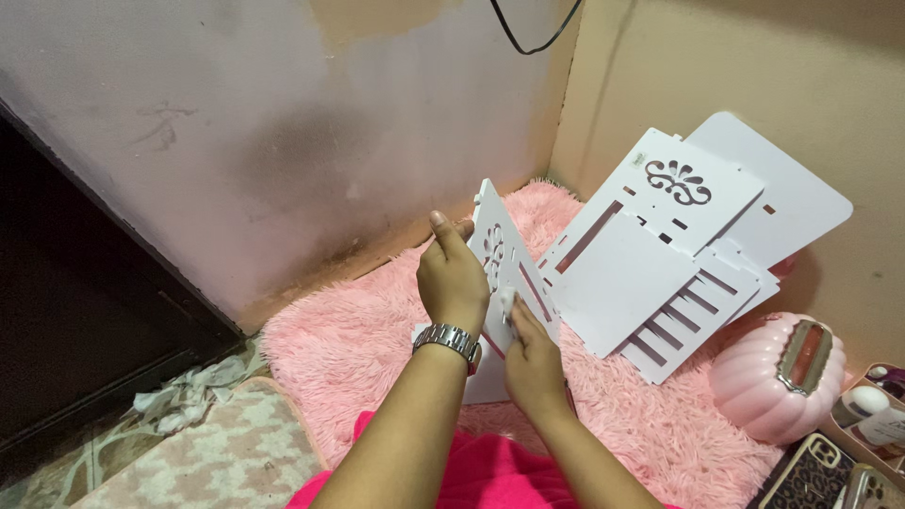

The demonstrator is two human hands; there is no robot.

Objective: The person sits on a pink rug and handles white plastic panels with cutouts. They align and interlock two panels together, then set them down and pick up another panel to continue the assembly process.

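Observation:
My left hand (pixel 452 276), with a metal watch (pixel 448 338) on the wrist, grips the upper edge of a white cut-out panel (pixel 504 254) that stands upright on the pink fluffy rug (pixel 368 339). My right hand (pixel 533 353) pinches a small white piece (pixel 506 303) against the panel's lower face. A flat white board (pixel 485 377) lies on the rug under the panel.
A stack of white slotted and ornamented panels (pixel 679 245) leans against the beige wall at right. A pink pumpkin-shaped pouch (pixel 768 377), phone cases (pixel 815 471) and a small box sit at lower right. A dark doorway (pixel 75 311) and crumpled cloth (pixel 189 396) lie at left.

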